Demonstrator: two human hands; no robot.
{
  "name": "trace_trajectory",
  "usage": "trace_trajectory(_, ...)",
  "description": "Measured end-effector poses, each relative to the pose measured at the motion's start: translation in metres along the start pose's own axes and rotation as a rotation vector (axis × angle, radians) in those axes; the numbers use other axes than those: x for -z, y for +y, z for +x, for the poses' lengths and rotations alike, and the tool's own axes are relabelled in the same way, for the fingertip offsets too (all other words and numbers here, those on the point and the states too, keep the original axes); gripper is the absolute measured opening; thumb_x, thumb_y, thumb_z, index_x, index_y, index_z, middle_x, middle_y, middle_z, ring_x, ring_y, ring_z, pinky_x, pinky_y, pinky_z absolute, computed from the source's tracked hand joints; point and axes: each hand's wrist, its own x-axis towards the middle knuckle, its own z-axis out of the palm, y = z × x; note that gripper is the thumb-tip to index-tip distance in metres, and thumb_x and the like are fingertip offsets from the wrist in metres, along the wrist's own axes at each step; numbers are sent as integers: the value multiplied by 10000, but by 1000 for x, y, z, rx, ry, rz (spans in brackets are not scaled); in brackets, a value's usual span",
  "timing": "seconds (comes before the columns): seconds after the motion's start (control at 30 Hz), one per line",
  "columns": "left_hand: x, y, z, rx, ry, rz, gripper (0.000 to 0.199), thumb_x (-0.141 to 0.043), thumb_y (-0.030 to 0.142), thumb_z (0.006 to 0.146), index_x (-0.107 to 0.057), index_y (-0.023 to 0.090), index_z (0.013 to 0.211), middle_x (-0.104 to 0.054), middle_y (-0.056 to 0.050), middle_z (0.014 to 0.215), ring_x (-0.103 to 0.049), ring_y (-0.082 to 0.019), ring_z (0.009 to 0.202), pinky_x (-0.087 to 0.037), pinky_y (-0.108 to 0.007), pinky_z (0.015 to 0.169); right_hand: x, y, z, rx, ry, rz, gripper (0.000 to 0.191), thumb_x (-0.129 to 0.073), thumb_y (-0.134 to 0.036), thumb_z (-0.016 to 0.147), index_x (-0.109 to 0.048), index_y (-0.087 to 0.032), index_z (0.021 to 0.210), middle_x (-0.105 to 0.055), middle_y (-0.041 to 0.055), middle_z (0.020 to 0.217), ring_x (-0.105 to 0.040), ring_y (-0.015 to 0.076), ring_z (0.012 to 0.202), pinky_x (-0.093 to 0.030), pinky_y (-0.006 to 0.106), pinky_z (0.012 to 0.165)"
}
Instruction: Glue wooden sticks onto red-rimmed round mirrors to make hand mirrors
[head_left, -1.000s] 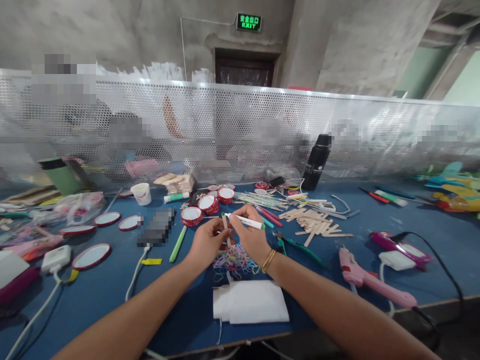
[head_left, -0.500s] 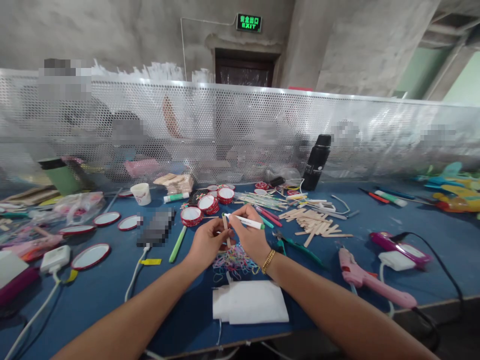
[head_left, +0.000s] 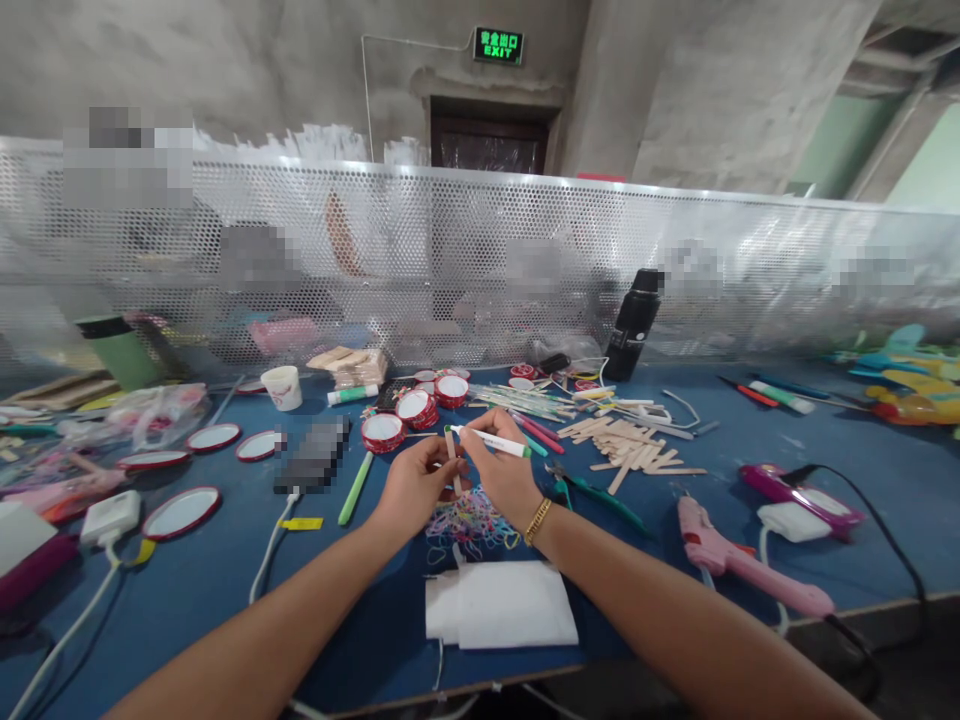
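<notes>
My left hand (head_left: 417, 487) pinches a wooden craft stick (head_left: 455, 478) upright between thumb and fingers. The stick's top end looks green. My right hand (head_left: 506, 470) is closed around a white marker (head_left: 495, 441) with a green end, its tip at the top of the stick. Beneath both hands lies a tangle of coloured rubber bands (head_left: 472, 525). A folded white cloth or paper packet (head_left: 510, 605) rests nearer the table edge. Right of my hands is a loose pile of craft sticks (head_left: 630, 445), with green-handled pliers (head_left: 600, 500) in front of it.
A pink glue gun (head_left: 742, 565) and its cord lie at the right. Red-rimmed round tins (head_left: 382, 432) stand behind my left hand, near a green marker (head_left: 355, 488). A phone (head_left: 313, 455) on a cable lies left. A black bottle (head_left: 634, 325) stands by the perforated metal screen (head_left: 480, 230).
The green patch at the stick's top looks slightly larger. Both hands stay in nearly the same place, with the marker still at the stick.
</notes>
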Motion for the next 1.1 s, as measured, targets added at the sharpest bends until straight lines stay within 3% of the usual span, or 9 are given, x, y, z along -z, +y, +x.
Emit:
trace_trajectory(0.5, 0, 1, -1, 0, 13, 16, 325, -793, 342, 619, -609, 162, 816, -690, -33, 784, -663, -163, 637, -519, -235, 518, 1, 1, 1, 26, 24, -15, 142, -602, -310, 821, -547, -200, 750, -550, -33, 669, -508, 128, 619, -425, 261, 601)
trace_trajectory(0.9, 0, 3, 1, 77, 10, -61, 357, -738, 383, 708, -599, 177, 965, -705, -30, 805, -688, -160, 624, -522, -228, 502, 2, 0, 3, 47, 8, 20, 139, -595, -333, 826, -566, -204, 783, -557, -28, 674, -507, 124, 610, -431, 257, 580)
trace_trajectory(1.1, 1, 0, 2, 34, 6, -97, 384, -729, 410, 715, -587, 172, 980, -703, -35, 801, -689, -168, 651, -549, -247, 525, 2, -2, 0, 56, -5, 19, 109, -592, -307, 834, -604, -201, 813, -591, -17, 711, -535, 134, 651, -447, 261, 611)
